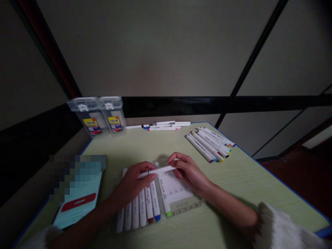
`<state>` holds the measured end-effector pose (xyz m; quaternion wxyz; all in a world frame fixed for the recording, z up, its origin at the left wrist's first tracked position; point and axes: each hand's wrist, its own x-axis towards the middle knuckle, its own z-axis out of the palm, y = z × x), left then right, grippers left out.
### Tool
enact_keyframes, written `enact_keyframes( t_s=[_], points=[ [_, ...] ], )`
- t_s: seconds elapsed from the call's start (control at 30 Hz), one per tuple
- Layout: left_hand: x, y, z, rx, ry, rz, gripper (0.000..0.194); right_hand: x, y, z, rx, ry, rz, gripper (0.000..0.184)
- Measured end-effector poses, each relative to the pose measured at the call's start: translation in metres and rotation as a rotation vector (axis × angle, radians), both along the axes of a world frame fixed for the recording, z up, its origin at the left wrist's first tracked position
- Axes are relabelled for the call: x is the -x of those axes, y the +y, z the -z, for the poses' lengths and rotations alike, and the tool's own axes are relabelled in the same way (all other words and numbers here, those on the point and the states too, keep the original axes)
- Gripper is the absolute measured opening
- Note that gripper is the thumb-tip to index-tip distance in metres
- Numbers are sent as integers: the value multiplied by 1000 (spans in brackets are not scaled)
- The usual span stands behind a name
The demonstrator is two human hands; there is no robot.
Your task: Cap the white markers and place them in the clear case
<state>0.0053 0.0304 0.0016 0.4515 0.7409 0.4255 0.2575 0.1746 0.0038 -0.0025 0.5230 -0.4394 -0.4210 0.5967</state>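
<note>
A white marker [164,169] is held sideways between my two hands. My left hand [137,180] pinches its left end between thumb and fingers. Fingers of my right hand [187,170] close on its right end. Below them, a clear plastic case [181,208] lies spread flat on the table. Its left half holds a row of several white markers [142,211], two showing red and blue ends. A single marker with a light green end [164,197] lies at the left of the other half, beside a white paper insert [176,189].
Two clear plastic marker boxes [100,122] stand at the back left. Several loose markers [166,127] lie along the back edge, and a pile of markers [210,143] sits at the right. A phone with a lit screen [80,197] lies at left on the pale green table [249,193].
</note>
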Motion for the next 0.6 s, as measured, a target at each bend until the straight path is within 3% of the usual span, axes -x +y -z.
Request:
enact_keyframes(
  t_s=[0.6],
  points=[
    [2, -1, 1, -10, 23, 6, 10, 1, 0, -2, 5, -52, -16, 8]
  ],
)
